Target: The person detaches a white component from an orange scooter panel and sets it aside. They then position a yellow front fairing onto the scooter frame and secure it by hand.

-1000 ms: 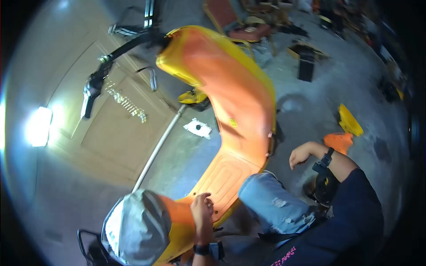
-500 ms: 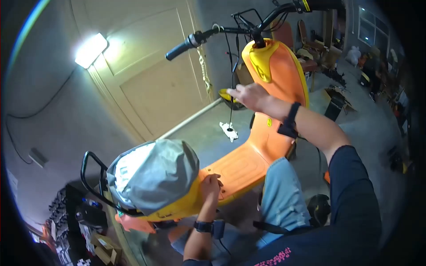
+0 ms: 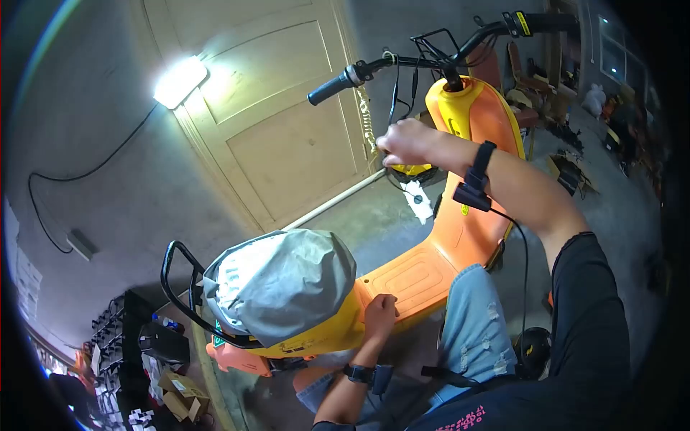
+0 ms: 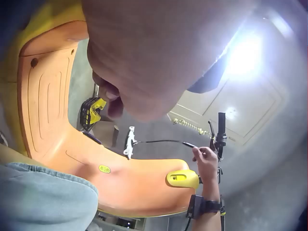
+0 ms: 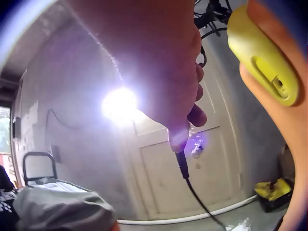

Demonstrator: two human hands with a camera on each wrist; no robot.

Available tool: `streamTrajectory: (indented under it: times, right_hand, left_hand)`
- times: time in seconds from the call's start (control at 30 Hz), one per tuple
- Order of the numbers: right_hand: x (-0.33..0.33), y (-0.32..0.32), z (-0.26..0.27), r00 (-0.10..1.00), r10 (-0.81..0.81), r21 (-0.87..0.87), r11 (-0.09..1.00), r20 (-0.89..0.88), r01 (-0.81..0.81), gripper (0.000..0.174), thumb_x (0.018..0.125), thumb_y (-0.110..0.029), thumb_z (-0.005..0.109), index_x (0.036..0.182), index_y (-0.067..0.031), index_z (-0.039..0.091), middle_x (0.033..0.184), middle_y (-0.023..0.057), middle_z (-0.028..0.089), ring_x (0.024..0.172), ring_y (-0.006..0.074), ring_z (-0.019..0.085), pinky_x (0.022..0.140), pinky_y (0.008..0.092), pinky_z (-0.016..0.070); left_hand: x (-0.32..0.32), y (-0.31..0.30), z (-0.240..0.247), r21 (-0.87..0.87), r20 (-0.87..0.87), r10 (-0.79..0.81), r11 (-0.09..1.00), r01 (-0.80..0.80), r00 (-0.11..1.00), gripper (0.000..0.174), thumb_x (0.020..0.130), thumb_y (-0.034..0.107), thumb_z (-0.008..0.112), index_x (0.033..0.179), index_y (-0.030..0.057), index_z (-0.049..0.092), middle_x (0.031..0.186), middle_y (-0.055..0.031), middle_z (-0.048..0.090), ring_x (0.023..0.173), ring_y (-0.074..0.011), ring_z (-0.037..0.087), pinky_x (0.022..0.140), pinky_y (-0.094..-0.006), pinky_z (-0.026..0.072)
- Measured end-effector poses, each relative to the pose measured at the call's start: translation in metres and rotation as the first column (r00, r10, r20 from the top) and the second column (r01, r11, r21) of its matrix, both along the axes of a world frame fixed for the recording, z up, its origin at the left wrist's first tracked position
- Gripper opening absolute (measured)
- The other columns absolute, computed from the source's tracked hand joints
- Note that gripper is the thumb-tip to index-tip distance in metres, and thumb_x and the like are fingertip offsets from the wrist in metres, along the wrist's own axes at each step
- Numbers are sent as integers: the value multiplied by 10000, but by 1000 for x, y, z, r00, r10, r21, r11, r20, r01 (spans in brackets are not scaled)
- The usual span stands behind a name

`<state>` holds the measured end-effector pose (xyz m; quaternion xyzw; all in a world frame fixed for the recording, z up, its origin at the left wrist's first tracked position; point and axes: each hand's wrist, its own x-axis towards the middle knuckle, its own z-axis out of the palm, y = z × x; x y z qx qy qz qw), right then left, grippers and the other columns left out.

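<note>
My right hand point(image 3: 406, 141) is raised below the left handlebar grip point(image 3: 329, 90) of an orange and yellow scooter point(image 3: 424, 276). Between thumb and fingers it pinches the thick sleeved end of a black cable point(image 5: 198, 196). The cable runs down to a jagged white piece point(image 3: 417, 201) seen against the floor. Low beside the seat, my left hand point(image 3: 379, 316) is loosely curled near the orange footboard point(image 3: 406, 284), with nothing visible in it. In the left wrist view the left hand point(image 4: 137, 62) fills the top, its fingers partly hidden.
A grey cover point(image 3: 280, 284) wraps the seat, with a black rear rail point(image 3: 172, 294) behind it. A bright lamp point(image 3: 181, 82) shines by a wooden door point(image 3: 287, 144). Black bins point(image 3: 118, 345) and a cardboard box point(image 3: 183, 396) stand at lower left. My jeans knee point(image 3: 474, 316) is beside the footboard.
My right hand has risen from beside the scooter's right side, across to below the left grip, and now holds the cable. My left hand stays by the seat. The view has tilted up.
</note>
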<state>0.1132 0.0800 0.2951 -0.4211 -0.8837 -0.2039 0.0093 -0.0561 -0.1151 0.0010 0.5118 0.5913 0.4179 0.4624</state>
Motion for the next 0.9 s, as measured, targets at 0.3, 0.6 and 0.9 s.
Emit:
streamTrajectory:
  times: [0.3,0.6,0.9]
  right_hand:
    - [-96,77,79,636,-14,92,987,-771,133,384,811,-411,644,911,-42,674,840,179,675,816,341,655,738,432,502]
    - [-113,116,82,507,2,215,908,-862,361,379,832,-404,609,864,-34,682,809,183,672,778,353,657,686,429,526]
    - [-86,108,66,646,82,414,826,-759,383,312,850,-345,613,813,-36,641,692,151,654,678,338,651,602,426,511]
  left_hand:
    - [0,20,15,16,47,-38,999,37,998,342,901,302,498,889,-17,620,627,-91,613,577,-163,583,582,-306,454]
    - [-11,25,34,-10,128,-37,999,39,991,365,914,316,485,929,-17,632,631,-74,604,620,-144,580,614,-290,445]
    - [-3,33,30,-52,134,-62,996,69,989,324,904,298,498,934,8,640,641,-61,618,619,-122,577,625,-273,440]
